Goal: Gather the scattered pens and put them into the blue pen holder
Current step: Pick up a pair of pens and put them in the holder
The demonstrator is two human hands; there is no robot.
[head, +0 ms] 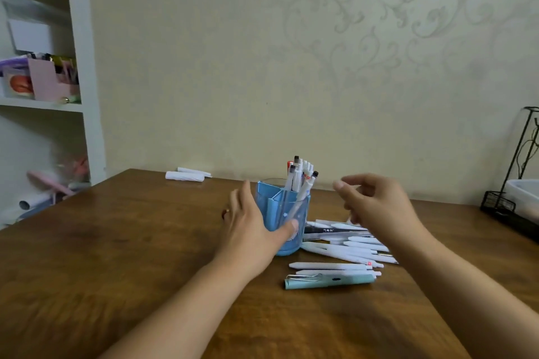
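Observation:
The blue pen holder (294, 213) stands upright in the middle of the wooden table (116, 271), with several white pens (300, 175) sticking out of its top. My left hand (250, 224) wraps around the holder's left side, thumb across its front. My right hand (376, 204) hovers to the holder's right, above the table, fingers loosely curled and holding nothing. Beneath and in front of that hand lies a pile of several white pens (355, 248), plus a pale green capped pen (329, 281) nearest me.
Two rolled white papers (186, 175) lie at the table's far edge by the wall. A black wire rack with a white tray (516, 201) sits at the right edge. A white shelf unit (43, 81) with clutter stands at the left.

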